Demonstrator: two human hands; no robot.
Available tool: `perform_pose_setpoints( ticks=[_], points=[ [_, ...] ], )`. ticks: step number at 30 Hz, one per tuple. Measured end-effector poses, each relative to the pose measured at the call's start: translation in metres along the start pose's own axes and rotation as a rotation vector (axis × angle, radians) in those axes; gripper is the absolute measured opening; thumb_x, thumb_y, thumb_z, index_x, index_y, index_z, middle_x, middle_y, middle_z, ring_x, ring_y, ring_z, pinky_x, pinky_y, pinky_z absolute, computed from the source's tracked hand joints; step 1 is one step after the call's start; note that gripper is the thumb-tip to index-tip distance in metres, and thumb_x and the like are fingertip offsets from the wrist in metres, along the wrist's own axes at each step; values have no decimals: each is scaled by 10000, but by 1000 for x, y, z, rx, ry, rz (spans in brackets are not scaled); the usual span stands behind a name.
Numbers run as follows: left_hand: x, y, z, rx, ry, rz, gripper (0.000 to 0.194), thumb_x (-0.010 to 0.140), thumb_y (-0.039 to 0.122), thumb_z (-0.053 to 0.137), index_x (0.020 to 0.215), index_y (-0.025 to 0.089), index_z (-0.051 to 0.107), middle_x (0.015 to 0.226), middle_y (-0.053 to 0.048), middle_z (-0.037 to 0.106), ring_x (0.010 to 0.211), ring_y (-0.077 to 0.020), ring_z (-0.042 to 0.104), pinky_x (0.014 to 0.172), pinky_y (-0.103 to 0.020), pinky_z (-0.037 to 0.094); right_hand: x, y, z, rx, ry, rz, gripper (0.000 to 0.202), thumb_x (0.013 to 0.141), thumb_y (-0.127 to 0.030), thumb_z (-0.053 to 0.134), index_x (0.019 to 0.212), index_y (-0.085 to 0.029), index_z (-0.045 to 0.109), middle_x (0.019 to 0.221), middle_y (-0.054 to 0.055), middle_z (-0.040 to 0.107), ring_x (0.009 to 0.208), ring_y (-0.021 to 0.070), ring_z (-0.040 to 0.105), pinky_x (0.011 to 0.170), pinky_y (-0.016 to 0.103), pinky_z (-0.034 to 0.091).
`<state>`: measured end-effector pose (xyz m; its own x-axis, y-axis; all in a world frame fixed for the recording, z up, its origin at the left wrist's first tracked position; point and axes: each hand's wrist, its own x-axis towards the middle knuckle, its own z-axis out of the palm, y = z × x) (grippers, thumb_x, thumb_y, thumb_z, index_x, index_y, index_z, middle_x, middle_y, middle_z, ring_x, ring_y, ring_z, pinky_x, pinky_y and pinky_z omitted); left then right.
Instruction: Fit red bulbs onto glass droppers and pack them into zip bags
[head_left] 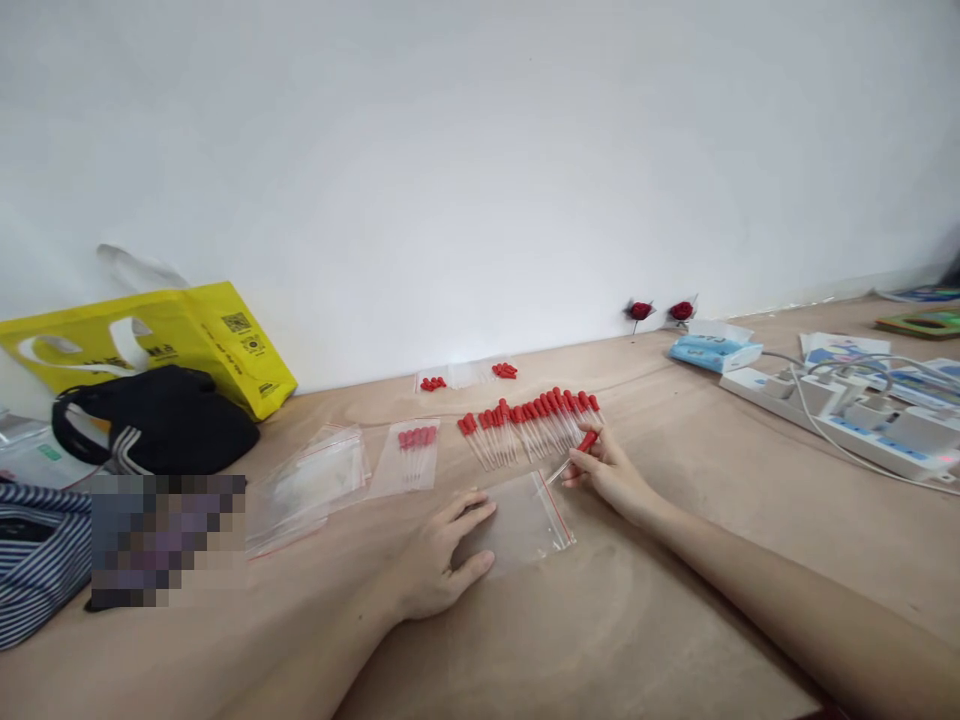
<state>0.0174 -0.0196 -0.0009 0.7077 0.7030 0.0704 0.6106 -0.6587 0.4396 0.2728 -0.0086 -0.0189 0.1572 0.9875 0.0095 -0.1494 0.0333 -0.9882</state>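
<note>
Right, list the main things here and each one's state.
Left hand: open, resting on clear bag
Right hand: closed on red-topped dropper
Red-topped dropper: held, tip at clear bag's edge
Clear bag: flat, seal unclear
Loose droppers: lying in a row
Bag pile: overlapping, flat
Filled bag: flat, bagged droppers inside
Power strip: plugs inserted
Yellow bag: tilted, by the wall

From my remote view, my bare left forearm [330,640] slants in from the bottom edge, and my left hand [442,565] rests palm down, fingers loosely bent, thumb spread away from them. My bare right forearm [750,580] extends from the lower right, the right hand [611,470] farther forward, thumb and fingertips pinched together.
</note>
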Motion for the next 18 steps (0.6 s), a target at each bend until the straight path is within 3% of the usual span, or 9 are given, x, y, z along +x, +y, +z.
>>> perform_pose_setpoints(
  ticks=[5, 8, 13, 18],
  points=[
    [2, 6, -2, 7, -12, -28, 541, 809, 388, 478, 1307, 246, 323, 1354, -60, 363, 1251, -251, 297, 1019, -465, 265, -6, 5, 2, 44, -202, 59, 355, 704, -390, 548, 969, -193, 418, 686, -21, 512, 572, 102, 564, 595, 285, 508],
    [1, 8, -5, 9, -23, -51, 583, 803, 419, 479, 1322, 229, 294, 1373, -75, 330, 1276, -276, 235, 1024, -496, 231, -8, 4, 0, -75, -315, 56, 389, 643, -431, 615, 892, -158, 491, 623, -30, 524, 474, 70, 507, 488, 233, 465],
    [1, 11, -10, -2, -54, 23, 568, 794, 363, 494, 1314, 253, 295, 1363, -43, 353, 1273, -243, 256, 1046, -471, 201, -9, 1, -5, -219, -345, 60, 382, 611, -441, 647, 828, -190, 457, 625, -67, 552, 288, 6, 317, 279, 159, 249],
    [2, 12, -11, 17, -54, 32, 565, 790, 355, 501, 1307, 226, 313, 1362, -60, 351, 1267, -242, 272, 1043, -472, 205, -10, 2, -2, -308, -444, 55, 313, 581, -411, 687, 687, -156, 541, 512, -52, 522, 356, 33, 359, 322, 163, 258]
  ],
)
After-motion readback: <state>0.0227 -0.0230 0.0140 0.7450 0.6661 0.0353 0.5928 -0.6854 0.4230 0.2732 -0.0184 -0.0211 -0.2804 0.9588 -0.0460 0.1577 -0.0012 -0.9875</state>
